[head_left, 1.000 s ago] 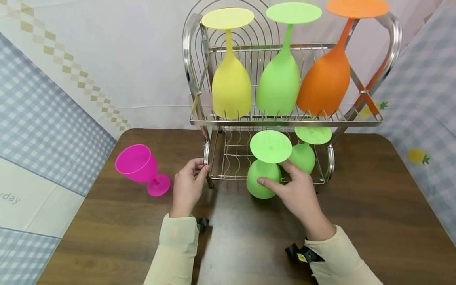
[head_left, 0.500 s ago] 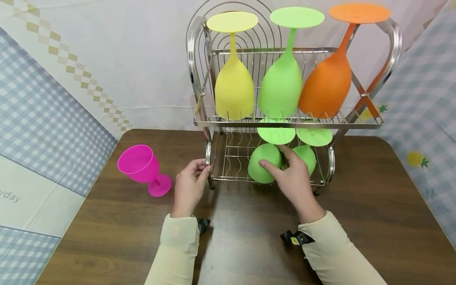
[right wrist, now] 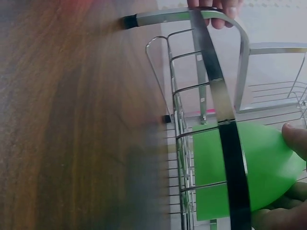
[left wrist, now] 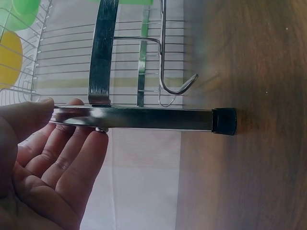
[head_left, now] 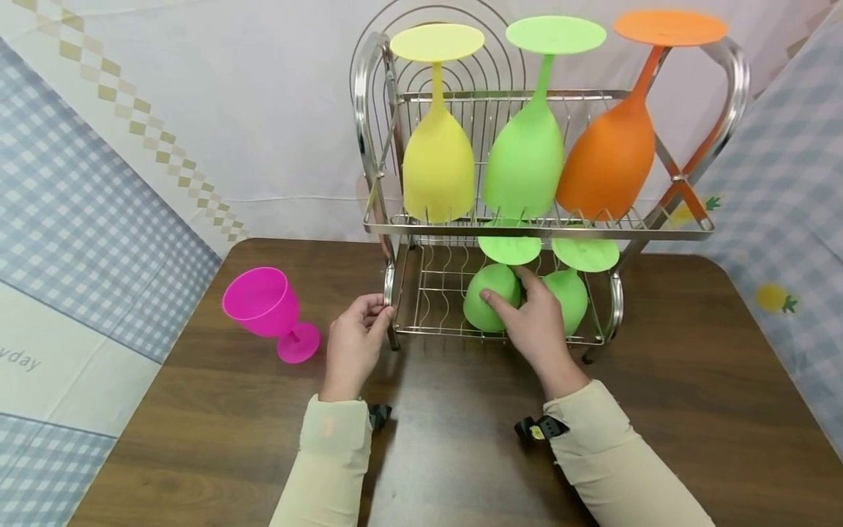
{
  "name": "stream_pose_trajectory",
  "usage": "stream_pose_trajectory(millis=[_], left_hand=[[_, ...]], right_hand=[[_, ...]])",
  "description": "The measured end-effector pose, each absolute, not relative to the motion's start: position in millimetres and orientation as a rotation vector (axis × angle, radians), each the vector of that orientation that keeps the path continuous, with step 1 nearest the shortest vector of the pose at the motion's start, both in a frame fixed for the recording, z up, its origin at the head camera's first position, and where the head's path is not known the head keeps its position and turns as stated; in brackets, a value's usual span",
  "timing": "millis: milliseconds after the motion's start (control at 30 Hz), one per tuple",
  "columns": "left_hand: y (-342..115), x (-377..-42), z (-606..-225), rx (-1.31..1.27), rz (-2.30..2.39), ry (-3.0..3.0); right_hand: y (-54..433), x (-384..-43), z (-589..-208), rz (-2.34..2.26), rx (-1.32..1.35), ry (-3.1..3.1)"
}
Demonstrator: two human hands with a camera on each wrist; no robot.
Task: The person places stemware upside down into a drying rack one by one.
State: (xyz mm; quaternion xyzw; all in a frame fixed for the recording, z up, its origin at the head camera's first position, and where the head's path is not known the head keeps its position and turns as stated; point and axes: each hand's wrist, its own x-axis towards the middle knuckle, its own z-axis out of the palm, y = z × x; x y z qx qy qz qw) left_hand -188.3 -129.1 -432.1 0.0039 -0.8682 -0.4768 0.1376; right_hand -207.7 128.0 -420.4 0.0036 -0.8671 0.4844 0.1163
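My left hand [head_left: 356, 340] grips the left front leg of a metal dish rack [head_left: 388, 285]. In the left wrist view, thumb and fingers lie on either side of that leg [left wrist: 158, 119]. My right hand [head_left: 536, 326] holds the bowl of a green goblet [head_left: 487, 300], upside down on the rack's lower tier. In the right wrist view the goblet's bowl [right wrist: 264, 167] shows behind the rack's front bar, rim toward the wire base. Just to its right stands a second upturned green goblet [head_left: 571, 296], partly hidden by my right hand.
The upper tier bears upturned goblets: yellow [head_left: 439, 168], green [head_left: 525, 157] and orange [head_left: 612, 157]. A magenta goblet [head_left: 262, 304] is on the wooden table [head_left: 197, 439], left of my left hand. Cloth [head_left: 290, 110] hangs behind.
My right hand has moved the green goblet back and into the lower tier; its base now sits partly behind the upper tier's front bar. My left hand keeps its grip on the rack.
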Motion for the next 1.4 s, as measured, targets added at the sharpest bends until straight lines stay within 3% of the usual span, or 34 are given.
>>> stream_pose_trajectory(millis=[567,1400], left_hand=[[-129.8,-186.8,-430.9,0.013,-1.365,-2.524],[-148.1,-167.0,-393.1,-0.014,-1.437,-2.146]], right_hand=[[124.9,-203.9,-428.3,1.345,0.010,-2.505],[135.6,-132.5,-415.2,1.622,0.027,-2.130]])
